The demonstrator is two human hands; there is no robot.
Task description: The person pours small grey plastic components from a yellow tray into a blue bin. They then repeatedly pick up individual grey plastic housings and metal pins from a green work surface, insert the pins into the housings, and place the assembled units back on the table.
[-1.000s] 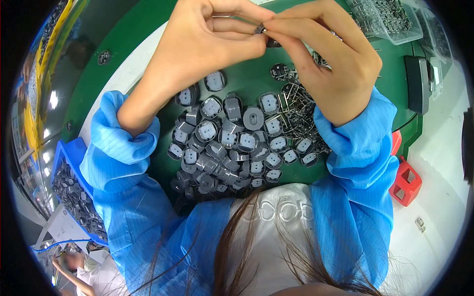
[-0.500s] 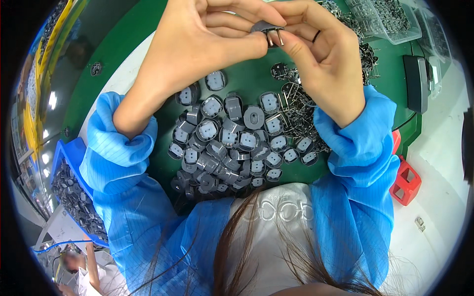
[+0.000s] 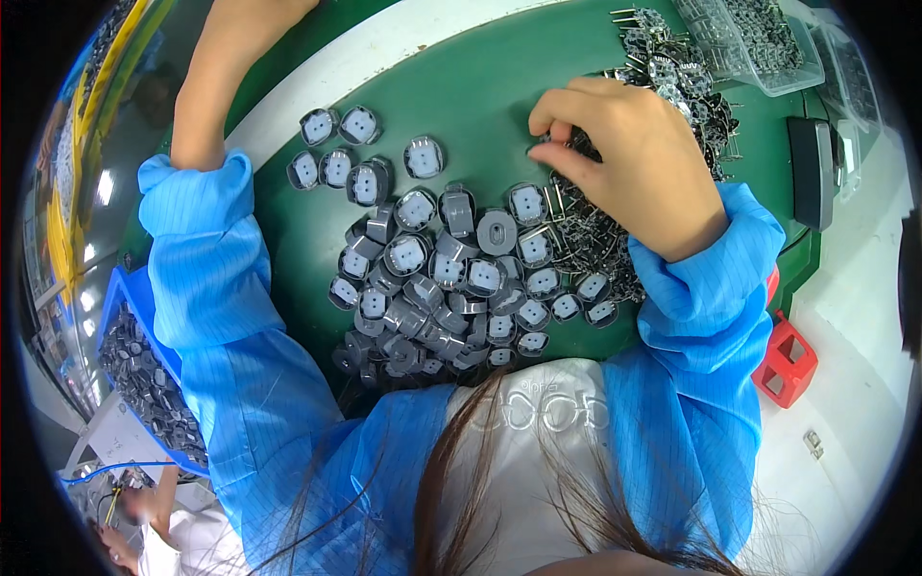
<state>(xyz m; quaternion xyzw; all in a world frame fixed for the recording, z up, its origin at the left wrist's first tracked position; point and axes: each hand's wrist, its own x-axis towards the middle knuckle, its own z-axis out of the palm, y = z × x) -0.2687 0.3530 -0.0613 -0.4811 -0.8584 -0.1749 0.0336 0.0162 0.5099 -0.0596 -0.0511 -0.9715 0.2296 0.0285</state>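
At the upper left my left hand (image 3: pixel 257 21) is cut off by the picture's top edge, so its fingers and anything in them are hidden. My right hand (image 3: pixel 629 144) bends down over the left side of the metal-pin pile (image 3: pixel 600 226). Its thumb and forefinger curl round a small dark piece, mostly covered by the fingertips. Grey plug housings (image 3: pixel 408 252) with pale blue-grey, holed faces lie heaped in front of me, some on their sides. Several more housings (image 3: pixel 336 167) stand loosely grouped toward the upper left, below my left forearm.
A clear plastic bin (image 3: pixel 759 48) of metal pins stands at the far right. A blue crate (image 3: pixel 144 298) of dark parts sits left of me. A black box-shaped device (image 3: pixel 810 173) and a red plastic holder (image 3: pixel 788 363) are on the right. Another person (image 3: pixel 173 538) works at lower left.
My hands have parted. The left has gone up and left, partly out of view; the right has come down onto the pin pile. The pronged grey plug they held is out of sight.
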